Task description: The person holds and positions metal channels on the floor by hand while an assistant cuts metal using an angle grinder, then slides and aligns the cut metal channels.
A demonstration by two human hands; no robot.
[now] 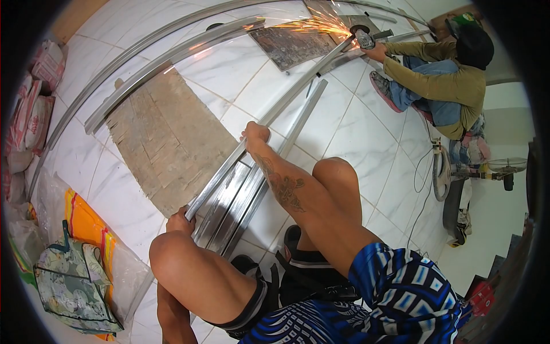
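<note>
The metal channel (292, 92) ran diagonally above the tiled floor (372, 132), from the left hand (182, 222) to the angle grinder (365, 40) at its far end. The right hand (256, 134) was clenched around the channel partway along. The left hand's fingers were closed on the near end, partly hidden by the raised knee (172, 249). Loose metal profiles (232, 203) lay beneath and beside the channel.

A co-worker (470, 74) held the grinder at the far end, and sparks (321, 24) streamed away across the dark board (283, 49).

Hazards, as judged:
- Disc bind or kickback: the likely cause was a twist or dip of the channel at either hand, pinching the disc (360, 28) in the cut.
- Slip: no clamp was visible, so a slackened grip could have let the channel roll.
- Cuts to the fingers: both hands were bare — sharp channel edges could have caught them.
- Fire or scorching: a change of disc angle could have turned the sparks towards the orange plastic bag (86, 218) or bare skin.
</note>
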